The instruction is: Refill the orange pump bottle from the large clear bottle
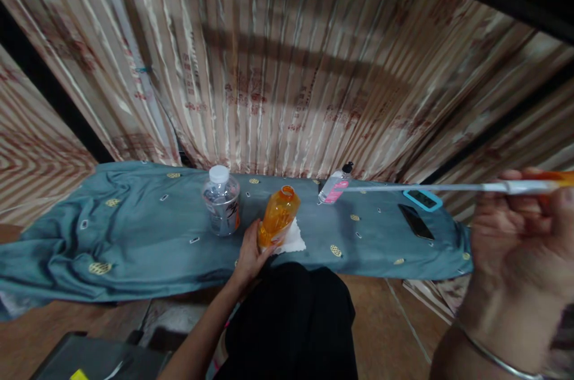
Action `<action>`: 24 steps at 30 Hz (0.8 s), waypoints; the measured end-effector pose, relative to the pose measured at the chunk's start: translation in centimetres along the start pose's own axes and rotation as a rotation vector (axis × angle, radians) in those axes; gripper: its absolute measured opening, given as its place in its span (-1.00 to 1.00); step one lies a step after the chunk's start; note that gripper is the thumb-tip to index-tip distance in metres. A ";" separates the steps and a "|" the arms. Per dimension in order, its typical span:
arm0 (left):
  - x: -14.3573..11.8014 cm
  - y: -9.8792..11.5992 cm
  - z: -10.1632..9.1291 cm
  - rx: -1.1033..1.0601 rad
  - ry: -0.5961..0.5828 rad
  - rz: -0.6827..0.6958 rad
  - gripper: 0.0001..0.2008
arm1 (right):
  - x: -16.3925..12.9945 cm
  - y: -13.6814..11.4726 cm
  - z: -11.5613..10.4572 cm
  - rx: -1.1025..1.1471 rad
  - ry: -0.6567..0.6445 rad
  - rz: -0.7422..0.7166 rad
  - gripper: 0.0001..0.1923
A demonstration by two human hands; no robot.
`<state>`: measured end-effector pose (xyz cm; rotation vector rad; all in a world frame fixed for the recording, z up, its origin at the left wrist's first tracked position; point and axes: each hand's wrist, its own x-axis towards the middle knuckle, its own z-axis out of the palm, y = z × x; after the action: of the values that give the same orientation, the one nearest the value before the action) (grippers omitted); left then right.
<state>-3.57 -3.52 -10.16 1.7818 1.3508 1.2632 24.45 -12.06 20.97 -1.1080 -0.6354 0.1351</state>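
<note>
My left hand [251,254] is closed around the lower part of a see-through orange bottle [280,213], whose neck is uncapped. The bottle tilts a little to the right over a white paper sheet [293,239]. Raised at the right edge, my right hand [520,236] grips a bottle pump [506,187] with a white collar. Its orange top is partly out of view. From the pump a long, thin pale tube [417,187] points left, its end apparently overlapping the small bottle behind it.
A clear jug with a white cap [219,204] stands left of the orange bottle. Further right are a small pink-labelled bottle with a black top [335,186], a blue-framed device [422,199] and a dark phone [415,221]. Everything rests on a green cloth [147,230] before a curtain [269,69].
</note>
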 end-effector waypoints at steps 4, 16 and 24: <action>-0.2 -0.3 0.3 0.029 -0.020 0.022 -0.29 | -0.1 1.2 4.4 0.255 -0.213 -0.059 -0.81; -0.5 -0.2 0.2 0.007 -0.010 0.027 -0.28 | -2.0 3.6 10.8 0.266 -0.643 -0.009 -0.68; -0.4 0.0 0.0 -0.035 -0.006 -0.042 -0.24 | -7.6 9.6 12.4 0.055 -1.102 0.042 -0.73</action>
<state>-3.61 -3.90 -10.30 1.7231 1.3473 1.2506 13.52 -0.94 13.11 -0.9322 -1.5680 0.8271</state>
